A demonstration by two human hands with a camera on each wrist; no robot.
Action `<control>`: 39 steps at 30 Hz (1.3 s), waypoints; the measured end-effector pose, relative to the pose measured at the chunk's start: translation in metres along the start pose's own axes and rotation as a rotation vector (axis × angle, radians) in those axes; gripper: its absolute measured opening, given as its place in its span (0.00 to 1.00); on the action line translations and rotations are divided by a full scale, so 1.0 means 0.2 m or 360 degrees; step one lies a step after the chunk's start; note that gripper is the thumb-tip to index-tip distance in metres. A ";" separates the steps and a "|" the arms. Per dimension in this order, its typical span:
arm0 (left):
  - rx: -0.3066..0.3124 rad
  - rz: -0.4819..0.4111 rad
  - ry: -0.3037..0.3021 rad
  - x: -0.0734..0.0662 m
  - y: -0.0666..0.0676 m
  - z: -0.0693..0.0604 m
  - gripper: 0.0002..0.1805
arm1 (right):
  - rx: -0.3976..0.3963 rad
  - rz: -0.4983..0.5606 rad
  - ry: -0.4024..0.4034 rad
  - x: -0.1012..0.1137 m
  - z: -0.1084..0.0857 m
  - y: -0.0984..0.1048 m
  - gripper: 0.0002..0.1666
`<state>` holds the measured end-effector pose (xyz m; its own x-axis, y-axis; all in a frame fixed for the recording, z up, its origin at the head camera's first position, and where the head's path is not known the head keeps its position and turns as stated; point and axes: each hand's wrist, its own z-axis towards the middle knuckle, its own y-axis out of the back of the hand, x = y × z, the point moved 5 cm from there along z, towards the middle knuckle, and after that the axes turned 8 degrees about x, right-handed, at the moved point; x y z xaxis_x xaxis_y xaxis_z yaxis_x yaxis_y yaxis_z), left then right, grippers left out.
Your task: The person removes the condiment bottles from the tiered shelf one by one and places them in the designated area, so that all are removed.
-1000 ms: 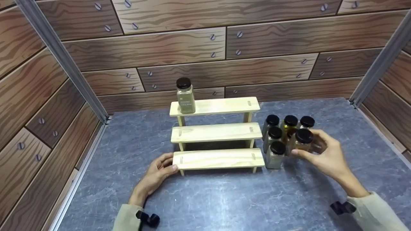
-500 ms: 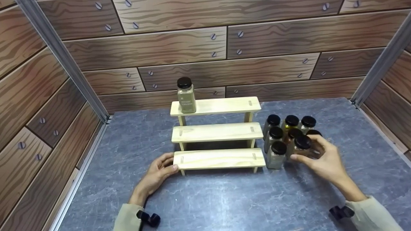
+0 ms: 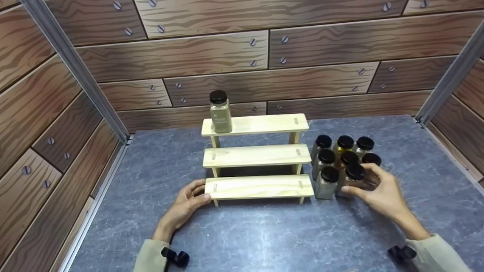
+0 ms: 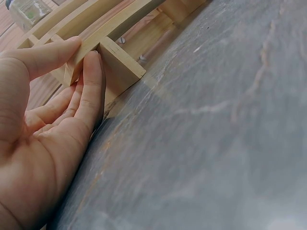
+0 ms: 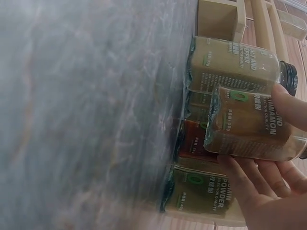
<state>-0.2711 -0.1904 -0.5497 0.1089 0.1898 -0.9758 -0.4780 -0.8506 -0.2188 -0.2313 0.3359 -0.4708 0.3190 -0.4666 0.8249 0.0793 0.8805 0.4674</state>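
Note:
My right hand grips a black-capped spice jar between thumb and fingers. In the right wrist view this cinnamon jar shows brown powder, its base seeming slightly above the table. Close beside it stands a salt and pepper jar. At the lower left end of a pale three-tier wooden rack, my left hand pinches the bottom step. The left wrist view has the thumb on the board's end and fingers beneath. One greenish spice jar occupies the top step's left end.
Several more capped spice jars are grouped right of the rack on the grey marbled table. A cumin powder jar is behind the right fingers. Wood-patterned panels with metal posts enclose the back and sides.
My right hand has brought the cinnamon jar down and slightly toward me, uncovering jars behind it. The left hand keeps its hold on the rack.

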 end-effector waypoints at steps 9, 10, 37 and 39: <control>-0.0004 0.0028 0.0022 0.01 0.00 0.01 0.37 | 0.0040 -0.0022 -0.0064 -0.03 -0.01 -0.01 0.36; -0.0005 0.0028 0.0020 0.01 0.00 0.01 0.37 | 0.0042 -0.0025 -0.0072 -0.03 -0.01 -0.01 0.36; 0.0013 0.0032 0.0015 0.01 0.00 0.01 0.37 | 0.0103 -0.0202 -0.0178 -0.07 -0.02 -0.01 0.38; 0.0016 0.0030 0.0013 0.01 0.00 0.01 0.37 | 0.0111 -0.0209 -0.0190 -0.07 -0.02 -0.01 0.38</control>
<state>-0.2723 -0.1900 -0.5511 0.1066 0.1696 -0.9797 -0.4887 -0.8492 -0.2002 -0.2329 0.3406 -0.4847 0.1953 -0.5876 0.7852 0.0459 0.8052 0.5912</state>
